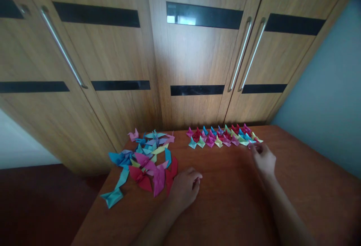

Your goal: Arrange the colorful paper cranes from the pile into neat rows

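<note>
My right hand [263,159] pinches a small pink folded paper crane [251,145] at the front right end of the rows; the fingers partly hide it. Small paper cranes [210,141] in pink, red, blue, yellow and green stand in close rows along the back of the table. My left hand [186,187] rests on the tabletop, fingers loosely curled together, with nothing visible in them. Right beside it lies a red folded paper piece [174,166]. A loose pile of larger folded paper cranes spreads to the left, among them a magenta one [159,180] and a teal one [113,198].
The brown wooden table [225,208] stands against a wooden wardrobe [194,58] with metal handles [240,54] and black strips. A pale blue wall [324,99] rises at the right. Dark floor [36,201] shows past the table's left edge.
</note>
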Demonstrator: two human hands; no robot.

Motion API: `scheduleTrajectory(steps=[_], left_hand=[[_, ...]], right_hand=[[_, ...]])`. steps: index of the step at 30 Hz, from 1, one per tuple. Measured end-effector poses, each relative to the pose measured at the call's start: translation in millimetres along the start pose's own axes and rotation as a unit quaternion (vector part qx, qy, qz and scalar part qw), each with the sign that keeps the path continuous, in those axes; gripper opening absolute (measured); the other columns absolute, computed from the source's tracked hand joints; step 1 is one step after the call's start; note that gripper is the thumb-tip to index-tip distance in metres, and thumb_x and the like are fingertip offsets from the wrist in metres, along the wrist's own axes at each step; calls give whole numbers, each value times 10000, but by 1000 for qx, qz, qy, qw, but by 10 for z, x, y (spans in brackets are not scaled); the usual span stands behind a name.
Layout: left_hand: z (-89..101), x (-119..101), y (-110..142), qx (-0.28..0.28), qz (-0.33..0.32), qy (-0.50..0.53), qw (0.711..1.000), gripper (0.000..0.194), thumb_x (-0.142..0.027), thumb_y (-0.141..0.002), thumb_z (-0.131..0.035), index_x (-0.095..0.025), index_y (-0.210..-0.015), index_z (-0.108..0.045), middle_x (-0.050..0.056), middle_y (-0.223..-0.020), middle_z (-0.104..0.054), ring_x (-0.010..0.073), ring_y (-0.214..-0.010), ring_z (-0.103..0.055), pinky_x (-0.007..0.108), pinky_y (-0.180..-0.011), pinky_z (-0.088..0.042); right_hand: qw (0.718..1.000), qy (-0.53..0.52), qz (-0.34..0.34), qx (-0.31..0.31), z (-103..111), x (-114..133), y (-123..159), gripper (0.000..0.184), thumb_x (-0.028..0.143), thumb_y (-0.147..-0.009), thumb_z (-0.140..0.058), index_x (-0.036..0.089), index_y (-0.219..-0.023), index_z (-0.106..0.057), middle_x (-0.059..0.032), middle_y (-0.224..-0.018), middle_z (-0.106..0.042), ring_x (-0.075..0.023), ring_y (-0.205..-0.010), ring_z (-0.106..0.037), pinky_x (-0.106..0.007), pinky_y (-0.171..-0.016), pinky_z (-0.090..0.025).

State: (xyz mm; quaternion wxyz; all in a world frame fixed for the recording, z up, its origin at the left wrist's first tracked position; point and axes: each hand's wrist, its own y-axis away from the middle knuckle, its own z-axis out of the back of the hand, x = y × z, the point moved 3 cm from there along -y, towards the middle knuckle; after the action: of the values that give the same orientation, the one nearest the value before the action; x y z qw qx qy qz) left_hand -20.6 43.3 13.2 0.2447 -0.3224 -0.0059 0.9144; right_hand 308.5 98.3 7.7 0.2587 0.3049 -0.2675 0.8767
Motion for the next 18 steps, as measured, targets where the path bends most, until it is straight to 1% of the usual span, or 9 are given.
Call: scheduleTrajectory(steps=[2, 4, 6, 8, 10, 13, 15, 17, 18], left_hand=[[6, -6, 7, -1, -3, -4, 1000, 240, -135, -828, -430, -225, -911, -637, 19, -899, -612, 152, -829, -572, 232, -701, -421], [23, -12, 12, 1, -7, -11, 1000, 243, -131, -828, -428, -225, -912, -637, 19, -900, -616, 150, -833, -575, 229, -701, -425], [62, -11, 11, 1, -10, -22, 1000, 254, -130, -832, -422, -227, -927, -636, 21, -914, -620, 149, -839, -580, 229, -714, -431], [136, 4, 0, -9, -9, -39, 999, 265, -130, -838, -416, -230, -950, -635, 24, -932, -627, 151, -853, -585, 235, -741, -439], [262, 44, -16, -40, -2, -59, 997, 266, -142, -850, -413, -230, -977, -630, 28, -959, -635, 157, -880, -589, 247, -780, -442], [550, 166, -26, -119, 27, -97, 988, 247, -184, -871, -413, -220, -1003, -619, 36, -1010, -639, 167, -934, -587, 264, -837, -438], [791, 293, -9, -176, 64, -132, 973, 234, -214, -875, -419, -210, -1003, -614, 43, -1028, -641, 176, -957, -586, 275, -856, -435], [1037, 447, 20, -206, 115, -176, 956, 238, -245, -878, -418, -203, -1009, -612, 50, -1041, -641, 189, -945, -594, 283, -834, -447], [1154, 526, 35, -210, 140, -206, 945, 243, -257, -877, -418, -201, -1008, -614, 55, -1042, -641, 198, -949, -594, 293, -838, -445]], right_hand=[[991, -78, 82, 67, -143, 232, 166, 407, 507, -810, -451, 165, -884, -659, -81, -790, -689, -225, -736, -620, -286, -655, -442], [966, -124, 168, 152, -317, 464, 381, 395, 496, -820, -442, 166, -856, -657, -62, -777, -685, -210, -724, -613, -273, -648, -441], [937, -134, 230, 225, -476, 640, 591, 365, 471, -834, -433, 181, -817, -654, -44, -730, -670, -195, -681, -602, -265, -620, -433], [917, -115, 266, 273, -591, 741, 743, 334, 442, -845, -430, 197, -769, -643, -27, -679, -648, -178, -621, -580, -262, -587, -415], [908, -87, 287, 293, -649, 776, 812, 307, 416, -847, -438, 205, -733, -629, -14, -641, -626, -165, -580, -556, -261, -564, -395], [906, -78, 294, 293, -657, 762, 799, 294, 398, -847, -439, 206, -698, -603, -4, -606, -596, -154, -554, -533, -257, -542, -376], [906, -92, 289, 295, -648, 739, 771, 294, 395, -852, -431, 205, -699, -594, 0, -599, -584, -151, -557, -534, -254, -544, -379], [904, -99, 288, 300, -646, 723, 759, 275, 386, -849, -436, 206, -720, -598, 1, -611, -587, -154, -572, -544, -255, -557, -385], [903, -98, 290, 302, -648, 719, 760, 263, 379, -847, -439, 207, -733, -601, 0, -625, -595, -156, -582, -551, -256, -565, -388]])
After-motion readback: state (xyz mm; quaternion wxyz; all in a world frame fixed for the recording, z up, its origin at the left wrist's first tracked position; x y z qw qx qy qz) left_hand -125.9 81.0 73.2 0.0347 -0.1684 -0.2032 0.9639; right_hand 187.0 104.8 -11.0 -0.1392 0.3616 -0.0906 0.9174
